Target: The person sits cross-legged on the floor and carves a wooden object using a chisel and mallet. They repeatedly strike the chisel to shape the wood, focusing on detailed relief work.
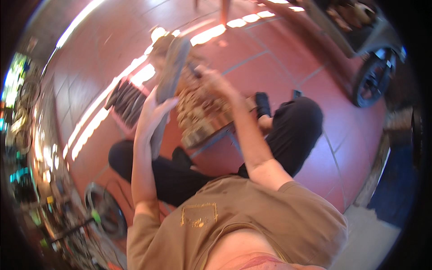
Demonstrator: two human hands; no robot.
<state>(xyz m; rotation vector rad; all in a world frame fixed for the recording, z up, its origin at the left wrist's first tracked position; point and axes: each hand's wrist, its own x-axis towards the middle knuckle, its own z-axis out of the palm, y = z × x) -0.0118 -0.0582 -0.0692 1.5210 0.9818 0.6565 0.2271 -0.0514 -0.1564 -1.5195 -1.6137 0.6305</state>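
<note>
I find the long grey-brown piece clamped in the left hand, extending above and below its fingers. I judge it stiff, fairly light, best gripped mid-length. Right hand blurred; I cannot tell its fingers' closure. Carved block, between both hands' fingers: presumably heavy, relief fragile; hold by its base.
</note>
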